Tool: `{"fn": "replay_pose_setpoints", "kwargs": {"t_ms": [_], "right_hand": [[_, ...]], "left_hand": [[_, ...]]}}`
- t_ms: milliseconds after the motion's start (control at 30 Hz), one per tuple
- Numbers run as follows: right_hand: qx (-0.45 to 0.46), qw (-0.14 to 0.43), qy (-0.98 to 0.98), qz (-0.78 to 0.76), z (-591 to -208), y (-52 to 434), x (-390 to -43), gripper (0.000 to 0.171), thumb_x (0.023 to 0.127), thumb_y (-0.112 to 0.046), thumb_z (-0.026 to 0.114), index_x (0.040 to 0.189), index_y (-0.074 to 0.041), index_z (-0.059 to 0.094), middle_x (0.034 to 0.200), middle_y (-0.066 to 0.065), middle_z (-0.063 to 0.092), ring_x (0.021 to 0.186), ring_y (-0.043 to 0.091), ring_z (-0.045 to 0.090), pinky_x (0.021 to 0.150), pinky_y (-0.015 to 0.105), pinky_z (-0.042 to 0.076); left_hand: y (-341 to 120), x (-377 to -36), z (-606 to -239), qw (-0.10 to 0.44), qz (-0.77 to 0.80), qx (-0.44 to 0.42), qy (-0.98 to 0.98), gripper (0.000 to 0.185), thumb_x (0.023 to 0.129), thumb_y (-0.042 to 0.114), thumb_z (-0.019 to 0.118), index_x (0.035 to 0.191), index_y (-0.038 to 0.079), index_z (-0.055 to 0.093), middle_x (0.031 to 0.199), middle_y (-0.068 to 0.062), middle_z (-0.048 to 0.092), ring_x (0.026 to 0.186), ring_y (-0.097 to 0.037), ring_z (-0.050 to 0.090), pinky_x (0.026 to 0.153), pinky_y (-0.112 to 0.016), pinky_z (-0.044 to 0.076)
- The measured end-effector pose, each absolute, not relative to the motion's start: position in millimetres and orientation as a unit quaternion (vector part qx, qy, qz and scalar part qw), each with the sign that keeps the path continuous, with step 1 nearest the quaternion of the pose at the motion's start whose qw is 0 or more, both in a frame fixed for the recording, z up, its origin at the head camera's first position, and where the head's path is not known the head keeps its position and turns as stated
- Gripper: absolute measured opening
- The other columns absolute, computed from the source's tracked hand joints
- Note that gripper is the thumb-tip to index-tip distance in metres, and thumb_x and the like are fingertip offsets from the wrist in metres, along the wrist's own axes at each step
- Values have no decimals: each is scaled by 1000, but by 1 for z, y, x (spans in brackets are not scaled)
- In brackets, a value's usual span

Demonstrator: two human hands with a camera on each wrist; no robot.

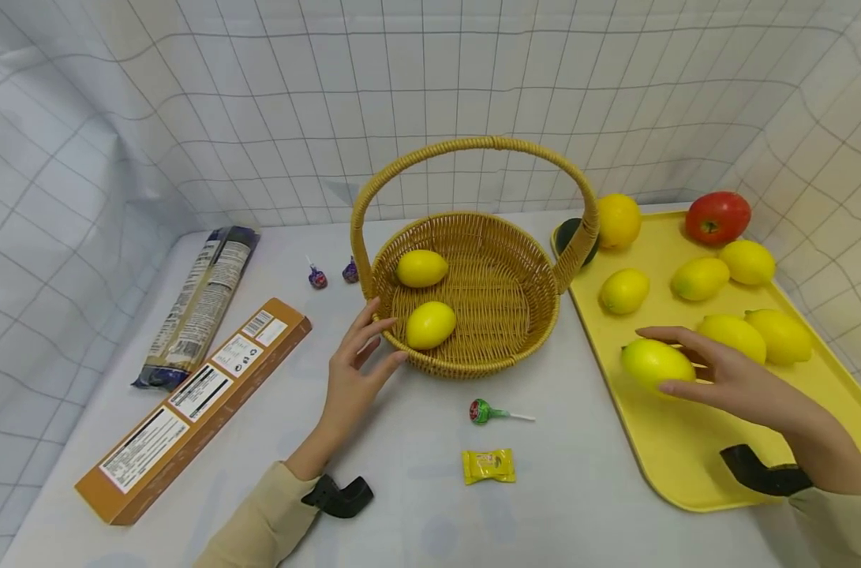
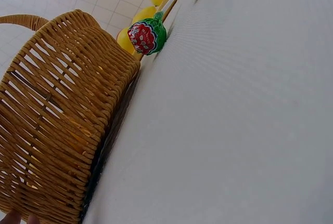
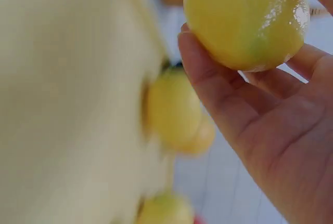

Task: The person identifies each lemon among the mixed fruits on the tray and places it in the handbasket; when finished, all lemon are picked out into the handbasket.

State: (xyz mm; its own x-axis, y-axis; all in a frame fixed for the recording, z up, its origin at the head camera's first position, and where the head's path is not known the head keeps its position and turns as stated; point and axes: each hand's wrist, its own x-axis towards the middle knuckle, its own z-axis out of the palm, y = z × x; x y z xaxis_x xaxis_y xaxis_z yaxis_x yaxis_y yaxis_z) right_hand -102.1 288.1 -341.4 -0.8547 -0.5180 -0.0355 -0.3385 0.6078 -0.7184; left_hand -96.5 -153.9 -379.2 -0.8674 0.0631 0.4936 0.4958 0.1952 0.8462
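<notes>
A yellow lemon (image 1: 657, 364) is held between the thumb and fingers of my right hand (image 1: 739, 386), over the yellow tray (image 1: 675, 473). In the right wrist view the same lemon (image 3: 244, 21) fills the top, with fingers around it. My left hand (image 1: 355, 377) touches the left front side of the wicker basket (image 1: 466, 364), thumb and fingers spread and only loosely bent. Inside that basket lie two lemons, one toward the back (image 1: 421, 268) and one nearer the front (image 1: 431, 325). The left wrist view shows the basket's woven side (image 2: 57, 115), fingertips just visible at the bottom corner.
The tray carries several lemons (image 1: 700, 278), a red apple (image 1: 717, 218), an orange-like fruit (image 1: 618, 221) and a dark green fruit (image 1: 575, 241). A lollipop (image 1: 483, 411) and yellow candy (image 1: 488, 466) lie in front. Leftward are a long box (image 1: 196, 410) and a packet (image 1: 199, 308).
</notes>
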Motion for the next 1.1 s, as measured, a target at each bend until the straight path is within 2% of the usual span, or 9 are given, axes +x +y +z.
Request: {"fn": "replay_pose_setpoints", "kwargs": {"t_ms": [67, 167, 367, 500, 633, 767, 867, 1100], "right_hand": [[-274, 139, 869, -387, -329, 263, -110, 57, 90, -9, 63, 141, -18, 39, 138, 5, 42, 119, 6, 39, 92, 33, 41], [-319, 172, 832, -420, -316, 224, -127, 55, 90, -9, 64, 139, -16, 40, 136, 3, 44, 116, 15, 45, 89, 45, 44], [-364, 240, 767, -470, -318, 152, -166, 52, 90, -15, 65, 136, -8, 43, 128, 5, 49, 105, 23, 51, 87, 36, 47], [-385, 280, 754, -452, -329, 122, -187, 53, 90, -21, 65, 136, -8, 44, 129, 5, 49, 107, 21, 50, 90, 38, 44], [-422, 296, 755, -406, -339, 101, -195, 55, 89, -27, 67, 136, -8, 45, 132, 3, 47, 111, 18, 49, 93, 36, 42], [-422, 291, 770, -381, -346, 85, -196, 55, 89, -29, 65, 137, -11, 46, 134, 2, 47, 114, 15, 47, 94, 34, 40], [-411, 279, 781, -377, -348, 73, -198, 50, 93, -25, 61, 138, -11, 46, 134, 3, 47, 116, 15, 46, 96, 35, 39], [-356, 209, 798, -439, -345, 64, -208, 38, 96, -9, 54, 132, 3, 49, 131, 16, 51, 120, 25, 48, 98, 35, 39]], "left_hand": [[-154, -96, -379, 178, -608, -186, -751, 41, 79, -17, 64, 119, -13, 55, 142, -28, 31, 128, -45, 31, 93, -61, 36], [-154, -96, -378, 177, -608, -186, -751, 42, 78, -18, 64, 119, -14, 55, 143, -28, 31, 128, -45, 31, 93, -61, 36], [-155, -96, -378, 178, -606, -183, -754, 42, 78, -18, 64, 119, -14, 54, 143, -28, 31, 129, -40, 33, 92, -59, 37], [-154, -96, -378, 176, -606, -181, -755, 41, 79, -15, 65, 118, -13, 55, 143, -27, 31, 130, -31, 35, 92, -58, 38], [-153, -95, -378, 172, -608, -180, -754, 39, 81, -11, 67, 117, -13, 55, 143, -26, 32, 130, -29, 35, 92, -59, 38], [-152, -94, -377, 171, -605, -179, -757, 39, 80, -13, 66, 118, -14, 55, 143, -26, 32, 130, -35, 34, 91, -59, 38], [-152, -94, -376, 172, -602, -177, -760, 41, 79, -16, 64, 119, -13, 54, 143, -26, 32, 129, -40, 32, 91, -59, 38], [-152, -94, -377, 173, -607, -180, -754, 41, 79, -18, 63, 118, -13, 54, 143, -28, 31, 130, -40, 30, 90, -61, 38]]}}
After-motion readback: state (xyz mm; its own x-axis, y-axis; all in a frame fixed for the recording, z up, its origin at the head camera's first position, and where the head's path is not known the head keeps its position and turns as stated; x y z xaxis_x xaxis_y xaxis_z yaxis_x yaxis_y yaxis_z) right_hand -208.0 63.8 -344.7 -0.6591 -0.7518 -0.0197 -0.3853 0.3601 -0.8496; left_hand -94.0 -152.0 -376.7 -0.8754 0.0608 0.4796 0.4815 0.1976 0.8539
